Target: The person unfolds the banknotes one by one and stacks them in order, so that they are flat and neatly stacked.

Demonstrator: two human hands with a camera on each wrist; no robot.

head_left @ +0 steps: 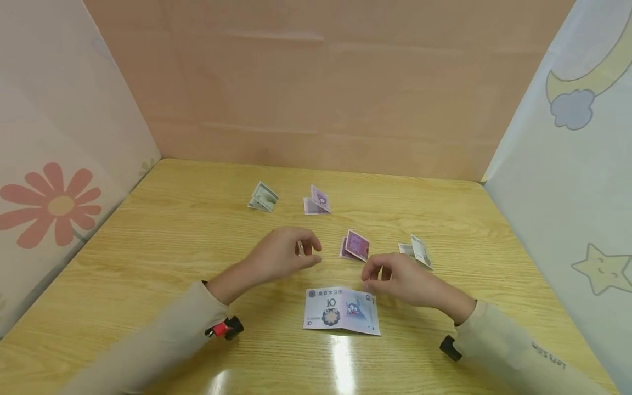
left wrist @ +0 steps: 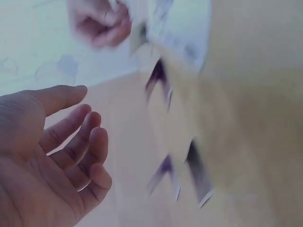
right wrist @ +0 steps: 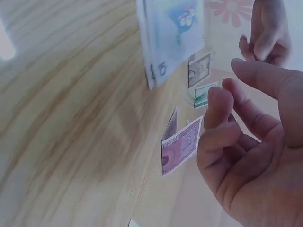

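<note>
Pale sleeves [head_left: 523, 340] fill both lower corners of the head view; between them, a wood-grain table [head_left: 474, 214] gleams at bottom centre; beyond it rises a peach wall [head_left: 345, 82], with a red flower [head_left: 61, 206] on the left wall [head_left: 64, 109] and a moon [head_left: 609, 66] on the right wall [head_left: 558, 175]; a creased blue note [head_left: 321, 307] lies below centre, four folded notes [head_left: 357, 245] standing farther up; the left hand [head_left: 283, 252] is empty, thumb and fingers apart; the right hand [head_left: 402, 277], empty too, curves near the blue note's upper right corner.

Left wrist view: the left hand sits lower left, fingers loosely bent; the notes blur at right.

Right wrist view: the right hand, lower right, has thumb and fingertips apart; table grain covers the left; the blue note is top centre.
</note>
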